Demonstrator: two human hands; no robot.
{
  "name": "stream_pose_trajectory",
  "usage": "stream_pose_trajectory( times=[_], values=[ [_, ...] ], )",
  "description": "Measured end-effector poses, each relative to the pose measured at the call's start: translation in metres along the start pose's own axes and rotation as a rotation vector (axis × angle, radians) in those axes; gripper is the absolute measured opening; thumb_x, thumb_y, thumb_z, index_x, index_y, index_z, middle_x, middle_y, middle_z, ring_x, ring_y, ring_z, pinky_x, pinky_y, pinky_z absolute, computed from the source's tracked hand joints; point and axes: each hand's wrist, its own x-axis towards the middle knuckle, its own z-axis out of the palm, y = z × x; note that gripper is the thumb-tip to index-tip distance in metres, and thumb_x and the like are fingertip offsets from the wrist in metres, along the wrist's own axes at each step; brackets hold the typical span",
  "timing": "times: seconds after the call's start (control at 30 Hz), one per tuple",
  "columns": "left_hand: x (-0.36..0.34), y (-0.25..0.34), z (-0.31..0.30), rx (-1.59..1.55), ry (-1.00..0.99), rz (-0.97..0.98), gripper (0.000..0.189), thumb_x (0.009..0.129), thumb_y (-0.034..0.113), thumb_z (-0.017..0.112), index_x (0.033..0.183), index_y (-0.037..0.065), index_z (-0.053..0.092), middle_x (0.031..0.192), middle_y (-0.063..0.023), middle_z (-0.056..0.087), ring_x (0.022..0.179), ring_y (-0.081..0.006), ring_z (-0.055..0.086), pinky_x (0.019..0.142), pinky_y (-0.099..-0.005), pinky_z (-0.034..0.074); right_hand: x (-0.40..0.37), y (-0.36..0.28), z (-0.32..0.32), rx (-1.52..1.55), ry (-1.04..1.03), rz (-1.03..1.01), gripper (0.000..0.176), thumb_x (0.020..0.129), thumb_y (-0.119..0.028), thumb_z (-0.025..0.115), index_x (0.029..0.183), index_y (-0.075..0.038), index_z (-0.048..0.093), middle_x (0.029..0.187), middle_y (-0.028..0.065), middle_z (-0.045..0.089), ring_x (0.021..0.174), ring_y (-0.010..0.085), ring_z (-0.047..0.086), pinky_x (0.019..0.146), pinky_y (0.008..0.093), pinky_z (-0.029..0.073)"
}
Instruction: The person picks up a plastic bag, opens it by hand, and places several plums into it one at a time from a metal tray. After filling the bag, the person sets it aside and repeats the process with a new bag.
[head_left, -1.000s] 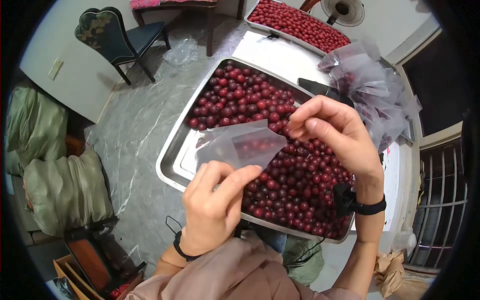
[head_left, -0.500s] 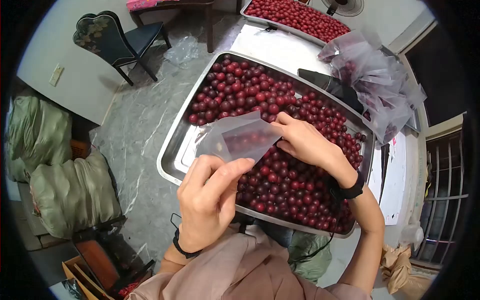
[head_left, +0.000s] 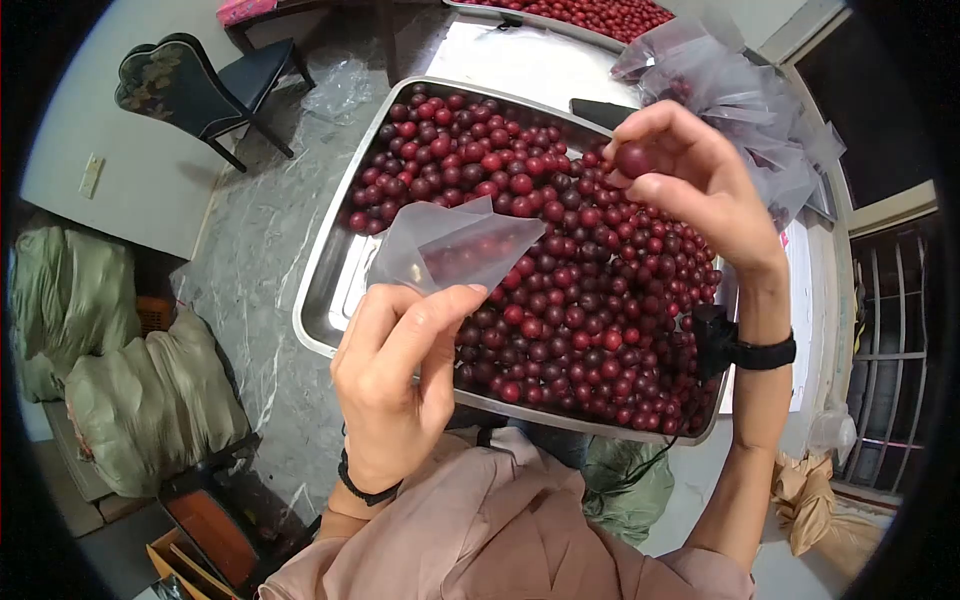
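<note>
My left hand (head_left: pixel 400 365) pinches the edge of a translucent plastic bag (head_left: pixel 475 243) between thumb and fingers. The bag hangs over the left part of a metal tray (head_left: pixel 316 300) heaped with dark red plums (head_left: pixel 585 270). Its mouth gapes toward the right, and red fruit shows through the film. Raised above the tray's right side, my right hand (head_left: pixel 705 180) holds a single plum (head_left: pixel 635 160) between thumb and fingertips. A black band is around each wrist.
Filled plastic bags (head_left: pixel 740 100) lie beyond the tray at the right. Another tray of red fruit (head_left: pixel 590 20) stands at the back on a white surface (head_left: pixel 520 60). A chair (head_left: pixel 200 95) and green sacks (head_left: pixel 155 400) are on the left, a barred window (head_left: pixel 890 360) on the right.
My right hand has left the bag's edge and moved up and right, now with a plum in its fingers. My left hand still holds the bag, slightly further left in view.
</note>
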Motion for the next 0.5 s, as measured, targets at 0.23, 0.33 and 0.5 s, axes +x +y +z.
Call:
stream_pose_trajectory(
  times=[0.23,0.33,0.5],
  values=[
    [-0.001,0.004,0.0,0.04,-0.017,-0.015,0.04,0.075,-0.012,0.07,0.106,0.012,0.076,0.08,-0.0066,0.055,0.072,-0.0246,0.059,0.062,-0.0348,0.047,0.002,-0.038,0.034,0.1,-0.291,0.127,0.031,0.095,-0.007,0.063,0.124,0.003,0.06,0.11,0.007,0.062,0.102,0.0134,0.059,0.092,0.0313,0.049],
    [-0.004,0.006,-0.003,0.054,-0.035,-0.028,0.042,0.073,-0.011,0.069,0.107,0.013,0.076,0.08,-0.0065,0.055,0.072,-0.0249,0.059,0.063,-0.0356,0.048,0.012,-0.036,0.057,-0.18,-0.365,-0.05,0.025,0.094,-0.007,0.062,0.118,0.001,0.059,0.097,0.0147,0.068,0.084,0.0245,0.069,0.077,0.0369,0.055],
    [-0.009,0.008,-0.004,0.07,-0.057,0.01,0.041,0.07,-0.004,0.069,0.106,0.014,0.077,0.082,-0.0045,0.056,0.072,-0.0241,0.057,0.062,-0.0352,0.047,0.027,-0.025,0.081,-0.33,-0.37,-0.132,0.024,0.093,-0.006,0.06,0.115,0.002,0.058,0.096,0.0213,0.067,0.09,0.0384,0.068,0.078,0.044,0.053]
  ],
)
